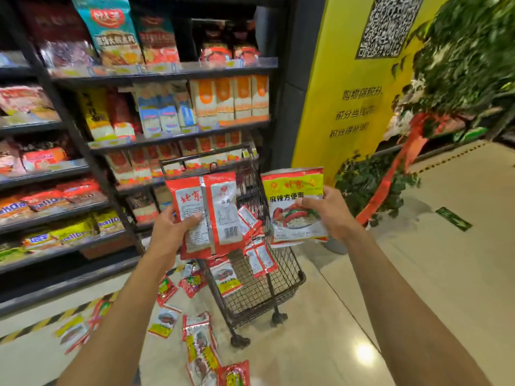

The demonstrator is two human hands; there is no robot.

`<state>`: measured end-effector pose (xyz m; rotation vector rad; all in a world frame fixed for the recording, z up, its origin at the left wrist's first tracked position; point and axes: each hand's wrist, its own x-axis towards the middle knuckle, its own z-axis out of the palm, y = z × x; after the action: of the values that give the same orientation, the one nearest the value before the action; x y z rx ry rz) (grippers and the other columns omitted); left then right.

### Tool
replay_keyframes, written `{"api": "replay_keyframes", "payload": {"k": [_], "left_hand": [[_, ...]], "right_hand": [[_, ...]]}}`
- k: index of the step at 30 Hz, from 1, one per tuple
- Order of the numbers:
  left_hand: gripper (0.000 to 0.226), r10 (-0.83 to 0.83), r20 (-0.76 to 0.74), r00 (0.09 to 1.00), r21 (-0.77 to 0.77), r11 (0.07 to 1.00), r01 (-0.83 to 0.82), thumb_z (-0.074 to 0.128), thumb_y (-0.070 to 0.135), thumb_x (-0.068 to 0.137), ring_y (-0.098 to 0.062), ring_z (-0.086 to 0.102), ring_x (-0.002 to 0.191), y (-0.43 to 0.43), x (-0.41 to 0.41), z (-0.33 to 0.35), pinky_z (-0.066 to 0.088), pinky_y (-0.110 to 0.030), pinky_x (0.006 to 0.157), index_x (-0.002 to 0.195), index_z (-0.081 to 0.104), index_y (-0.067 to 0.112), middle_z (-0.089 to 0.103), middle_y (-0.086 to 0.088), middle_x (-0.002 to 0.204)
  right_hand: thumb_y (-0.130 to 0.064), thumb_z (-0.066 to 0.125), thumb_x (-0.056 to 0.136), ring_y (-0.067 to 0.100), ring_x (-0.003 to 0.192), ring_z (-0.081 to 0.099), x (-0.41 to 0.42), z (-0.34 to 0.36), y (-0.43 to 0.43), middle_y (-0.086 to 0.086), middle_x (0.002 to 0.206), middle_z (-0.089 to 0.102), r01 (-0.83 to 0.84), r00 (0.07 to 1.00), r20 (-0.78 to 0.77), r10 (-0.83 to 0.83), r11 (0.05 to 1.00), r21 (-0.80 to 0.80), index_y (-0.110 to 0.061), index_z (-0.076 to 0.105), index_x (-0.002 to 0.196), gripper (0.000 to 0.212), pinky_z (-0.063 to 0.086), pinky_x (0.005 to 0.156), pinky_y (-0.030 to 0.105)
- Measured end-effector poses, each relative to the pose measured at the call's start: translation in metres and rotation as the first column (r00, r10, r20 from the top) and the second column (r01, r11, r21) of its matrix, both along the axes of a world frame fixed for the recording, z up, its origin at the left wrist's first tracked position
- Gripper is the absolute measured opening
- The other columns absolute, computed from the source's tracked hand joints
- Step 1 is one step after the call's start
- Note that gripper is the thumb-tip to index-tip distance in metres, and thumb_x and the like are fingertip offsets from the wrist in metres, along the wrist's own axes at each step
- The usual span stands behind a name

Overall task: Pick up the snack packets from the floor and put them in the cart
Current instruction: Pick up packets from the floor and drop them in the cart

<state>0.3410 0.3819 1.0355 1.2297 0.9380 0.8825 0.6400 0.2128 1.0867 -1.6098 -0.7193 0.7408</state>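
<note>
Starting with the head view, a red-and-white packet [220, 213] is gripped by the left hand [170, 232] and a yellow-topped packet [292, 207] is pinched at its edge by the right hand [331, 215], both held over the wire cart [259, 288]. Further packets [199, 344] are scattered on the floor [362, 302] beside it.

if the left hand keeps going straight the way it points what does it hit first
Probably the cart: the left hand, gripping a red packet, points into its wire basket, toward the loose packets already inside. Depth is unclear.
</note>
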Motion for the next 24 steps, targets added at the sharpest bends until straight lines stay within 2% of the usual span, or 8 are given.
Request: {"api": "replay_keyframes", "payload": {"k": [3,7,9,12,15,17,21,24], "left_hand": [[0.034,0.024,0.003,1.0,-0.038,0.999,-0.023,0.075,0.002,0.091,-0.028,0.077,0.1,-0.004,0.031,-0.016,0.061,-0.049,0.088,0.121,0.065,0.016,0.079,-0.004,0.112],[0.033,0.086,0.011,0.996,-0.084,0.993,-0.085,0.075,0.005,0.092,-0.025,0.078,0.095,0.016,0.066,-0.052,0.062,-0.042,0.076,0.119,0.066,0.022,0.081,0.0,0.106],[0.036,0.114,0.007,0.993,-0.121,0.986,-0.113,0.075,0.006,0.092,-0.025,0.078,0.096,0.037,0.084,-0.077,0.063,-0.044,0.078,0.124,0.066,0.019,0.08,-0.002,0.109],[0.036,0.162,-0.01,0.987,-0.176,0.971,-0.162,0.075,0.005,0.092,-0.027,0.077,0.099,0.07,0.114,-0.118,0.063,-0.047,0.082,0.125,0.065,0.016,0.079,-0.006,0.114],[0.036,0.191,-0.041,0.981,-0.218,0.956,-0.195,0.072,0.004,0.094,-0.027,0.077,0.102,0.094,0.14,-0.158,0.063,-0.045,0.083,0.128,0.065,0.016,0.079,-0.004,0.115],[0.037,0.209,-0.076,0.975,-0.248,0.943,-0.222,0.07,0.004,0.096,-0.029,0.075,0.107,0.105,0.151,-0.181,0.061,-0.051,0.092,0.131,0.065,0.015,0.078,-0.004,0.118],[0.034,0.202,-0.169,0.965,-0.257,0.936,-0.241,0.064,0.0,0.098,-0.034,0.073,0.11,0.128,0.162,-0.23,0.057,-0.06,0.097,0.129,0.065,0.015,0.076,-0.01,0.121],[0.037,0.263,-0.23,0.937,-0.327,0.886,-0.329,0.064,-0.004,0.094,-0.025,0.076,0.099,0.142,0.169,-0.269,0.057,-0.058,0.097,0.113,0.071,0.027,0.08,0.004,0.106]], "right_hand": [[-0.006,0.082,0.085,0.037,0.091,0.078,0.035,-0.021,0.011,0.014,0.101,0.08,-0.037,0.999,-0.016,0.037,0.999,-0.027,-0.007,0.071,0.11,0.028,0.06,0.09,0.059],[-0.009,0.083,0.085,0.036,0.09,0.078,0.07,-0.061,0.052,0.012,0.101,0.08,-0.1,0.995,-0.038,0.097,0.99,-0.096,-0.009,0.07,0.111,0.029,0.061,0.089,0.059],[-0.012,0.085,0.083,0.035,0.091,0.078,0.088,-0.087,0.081,0.01,0.102,0.08,-0.132,0.991,-0.031,0.129,0.982,-0.138,-0.012,0.072,0.111,0.031,0.061,0.089,0.057],[-0.004,0.08,0.086,0.036,0.092,0.078,0.112,-0.123,0.126,0.012,0.103,0.08,-0.158,0.987,-0.033,0.154,0.969,-0.191,-0.014,0.072,0.103,0.021,0.063,0.086,0.05],[0.002,0.075,0.089,0.026,0.088,0.079,0.13,-0.159,0.165,0.012,0.102,0.08,-0.208,0.978,-0.017,0.21,0.949,-0.238,-0.007,0.071,0.108,0.021,0.065,0.083,0.046],[0.009,0.069,0.091,0.011,0.078,0.078,0.139,-0.185,0.185,0.008,0.096,0.078,-0.232,0.973,-0.047,0.228,0.936,-0.264,0.0,0.067,0.112,0.023,0.065,0.07,0.033],[0.009,0.069,0.092,-0.007,0.069,0.07,0.155,-0.245,0.22,0.013,0.103,0.074,-0.243,0.97,-0.061,0.237,0.912,-0.329,0.004,0.067,0.117,0.026,0.057,0.066,0.014],[0.01,0.066,0.093,-0.008,0.073,0.071,0.164,-0.291,0.246,0.012,0.105,0.073,-0.283,0.959,-0.079,0.273,0.888,-0.363,-0.001,0.065,0.118,0.027,0.055,0.068,0.016]]}}
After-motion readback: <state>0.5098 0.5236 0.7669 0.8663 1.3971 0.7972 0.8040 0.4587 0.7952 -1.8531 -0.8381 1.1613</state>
